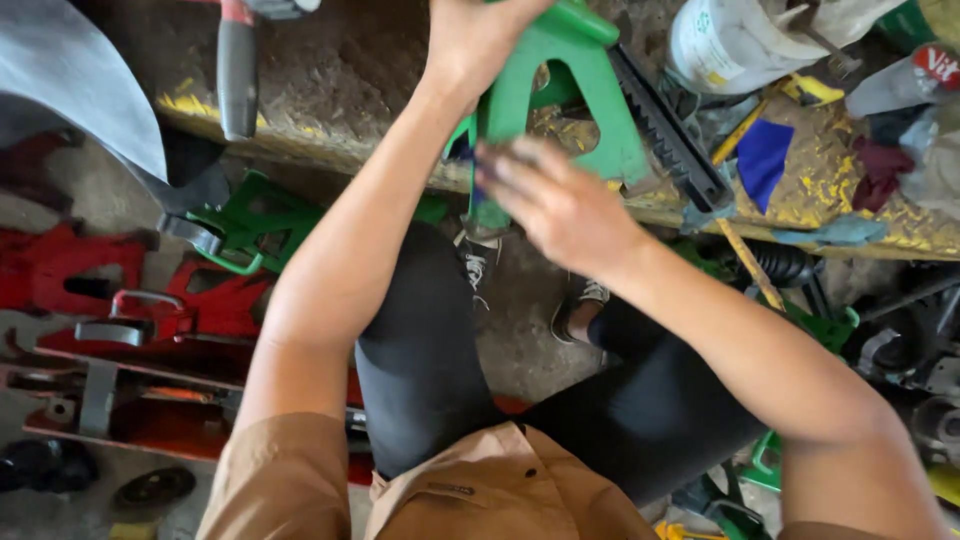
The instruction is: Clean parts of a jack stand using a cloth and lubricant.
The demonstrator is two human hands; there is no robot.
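I look down on a seated person in black trousers and a tan shirt, working at the edge of a worn, yellow-stained workbench. The left hand is clenched around the upper part of a green jack stand, which is tilted on the bench edge above the knees. The right hand is blurred; its fingers press against the lower leg of the stand, seemingly with a small dark item under the fingertips, but I cannot tell what that item is. A black toothed bar runs diagonally along the stand's right side.

Surroundings: a grey-handled tool lies on the bench to the left. To the right, a white plastic container, a blue scrap and bunched rags crowd the bench top near the stand. On the floor at left lie red jack stands and another green stand; further green parts sit on the right. The forearms cross in front of the stand and hide much of its base.
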